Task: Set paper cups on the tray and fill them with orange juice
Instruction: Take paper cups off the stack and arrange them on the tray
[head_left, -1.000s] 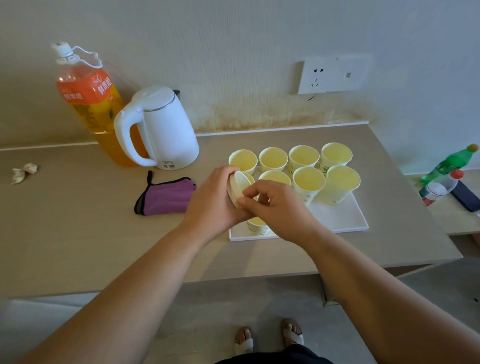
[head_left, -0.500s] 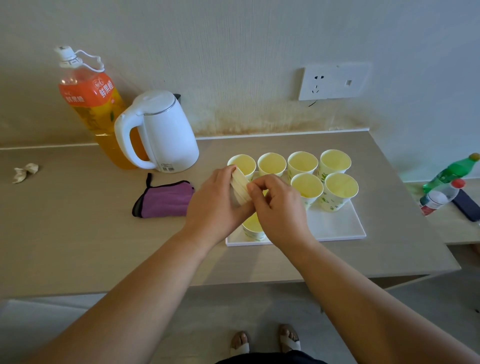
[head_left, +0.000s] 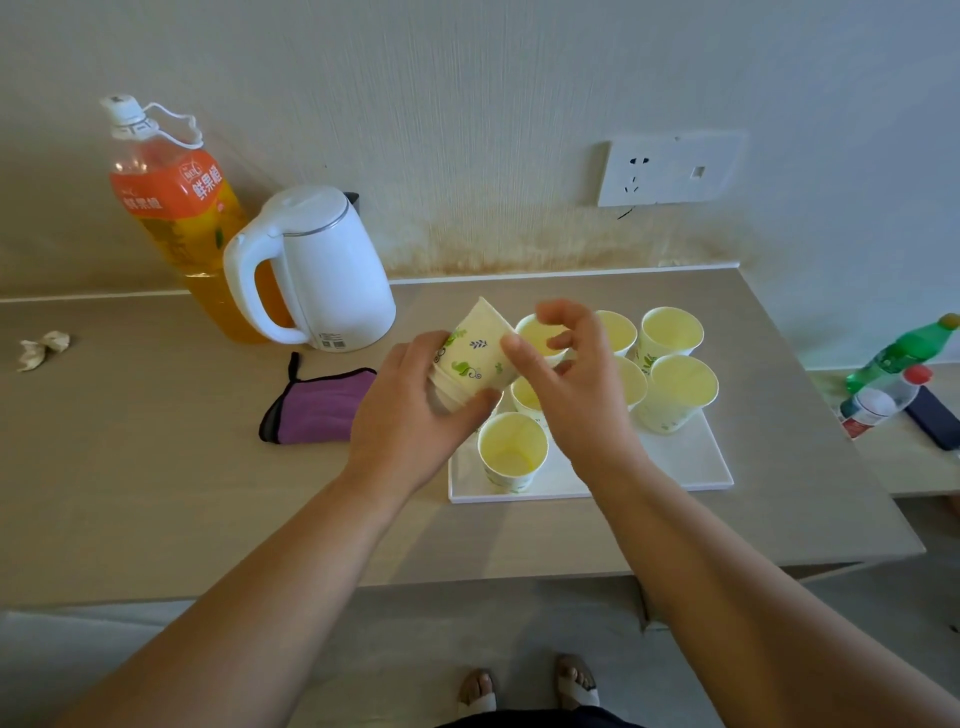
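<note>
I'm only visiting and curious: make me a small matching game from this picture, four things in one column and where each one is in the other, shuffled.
Things
1. juice bottle
2. purple cloth
3. nested paper cups
4. green bottle

Places
A. far right, past the end of the table
B. gripped in the left hand, tilted
C. behind the white kettle, by the wall
D. flat on the table, in front of the kettle

Pairs: 1-C, 2-D, 3-B, 4-A

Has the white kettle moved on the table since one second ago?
No. The kettle stands in front of the juice bottle, behind the purple cloth, as before.
</note>
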